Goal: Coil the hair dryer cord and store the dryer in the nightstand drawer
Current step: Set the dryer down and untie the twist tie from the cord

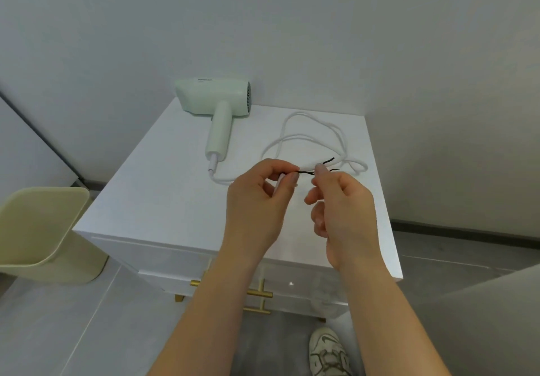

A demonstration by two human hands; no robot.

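Pinching a black twist tie (306, 173) at centre frame, left hand (257, 200) and right hand (342, 209) hover over the nightstand (163, 188). Dryer (216, 104) lies upper centre, its cord (223, 182) in loose loops to the right, drawer (304, 291) shut below. Risk, imo: untied loops spring apart, or tie slips & drops.

Cord (309, 139): its run passes under the left hand (257, 200), and the end cannot be traced. Black tie (306, 172): near end concealed in that hand's pinch. Gold drawer handles (257, 292), below the left hand: partly covered by the forearm. Shoe (328, 352), below the right hand (342, 200): cut off by the bottom edge. Dryer (216, 98) lettering: too small to read.
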